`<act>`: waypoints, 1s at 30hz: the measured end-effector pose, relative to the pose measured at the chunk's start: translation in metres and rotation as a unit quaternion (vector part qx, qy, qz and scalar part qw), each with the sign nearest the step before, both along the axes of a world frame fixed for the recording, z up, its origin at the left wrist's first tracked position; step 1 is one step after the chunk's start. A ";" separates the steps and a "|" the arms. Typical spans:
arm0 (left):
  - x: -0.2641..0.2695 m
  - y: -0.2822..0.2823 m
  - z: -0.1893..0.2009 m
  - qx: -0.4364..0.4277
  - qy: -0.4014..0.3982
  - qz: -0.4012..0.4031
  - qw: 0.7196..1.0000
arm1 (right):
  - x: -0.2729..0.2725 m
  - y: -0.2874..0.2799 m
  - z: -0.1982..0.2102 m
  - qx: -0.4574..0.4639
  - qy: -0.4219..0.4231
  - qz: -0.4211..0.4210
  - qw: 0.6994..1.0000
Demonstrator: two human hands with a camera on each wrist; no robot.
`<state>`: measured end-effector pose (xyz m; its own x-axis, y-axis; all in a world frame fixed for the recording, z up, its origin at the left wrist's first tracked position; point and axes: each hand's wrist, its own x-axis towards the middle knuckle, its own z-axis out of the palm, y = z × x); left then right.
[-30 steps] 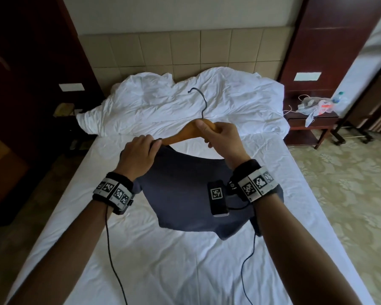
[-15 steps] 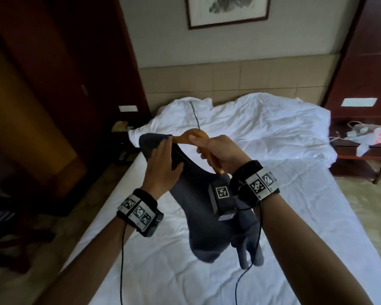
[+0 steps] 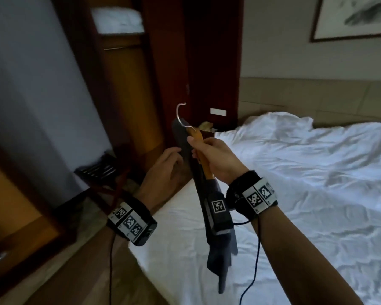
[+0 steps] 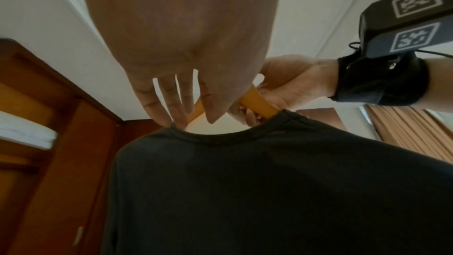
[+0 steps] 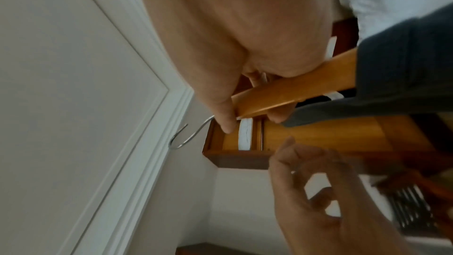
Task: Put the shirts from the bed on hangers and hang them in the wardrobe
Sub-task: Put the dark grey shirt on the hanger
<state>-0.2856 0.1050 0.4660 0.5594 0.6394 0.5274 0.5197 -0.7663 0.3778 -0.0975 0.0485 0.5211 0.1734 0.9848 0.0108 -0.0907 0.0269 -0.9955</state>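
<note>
Dark shirt (image 3: 209,194) on wooden hanger (image 3: 204,157), held in air over bed (image 3: 295,194) edge, seen edge-on, long axis running away from me. Metal hook (image 3: 180,113) tops it, tipped toward open wardrobe (image 3: 128,89) ahead-left, well apart. My right hand (image 3: 216,161) wraps hanger's bar. My left hand (image 3: 165,170), fingers loosely extended, nothing gripped, touches shirt's near side, nearer wardrobe. I judge next move: carry hook to rail.

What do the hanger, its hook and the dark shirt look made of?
Orange-brown hanger: likely varnished wood, smooth with a slight sheen. Thin silver hook: bent metal wire, glinting. Dark grey shirt: soft matte knit, probably cotton, ribbed collar.
</note>
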 end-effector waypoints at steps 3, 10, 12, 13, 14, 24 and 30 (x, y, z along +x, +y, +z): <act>-0.079 0.020 0.012 -0.008 -0.012 0.000 1.000 | -0.071 0.049 0.014 -0.018 0.035 0.028 0.999; -0.239 0.064 0.033 -0.138 -0.050 0.024 0.989 | -0.252 0.150 0.033 -0.015 0.101 0.090 0.991; -0.281 0.079 0.041 -0.182 -0.065 0.040 0.980 | -0.301 0.176 0.038 0.005 0.104 0.105 0.989; -0.302 0.088 0.044 -0.199 -0.069 0.056 0.976 | -0.324 0.189 0.041 0.014 0.102 0.116 0.988; -0.323 0.098 0.045 -0.203 -0.063 0.074 0.974 | -0.347 0.202 0.043 0.020 0.098 0.127 0.987; -0.509 0.206 0.077 -0.084 -0.203 0.242 0.945 | -0.533 0.345 0.041 0.084 -0.006 0.235 0.968; -0.595 0.308 0.104 0.040 -0.162 0.334 0.928 | -0.645 0.441 0.024 0.121 -0.044 0.327 0.936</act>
<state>-0.8807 0.4131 0.5697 -0.1442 0.7380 0.6592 0.7584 -0.3455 0.5527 -0.7426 0.4896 0.5447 -0.4783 0.8469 0.2323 -0.0837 0.2194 -0.9720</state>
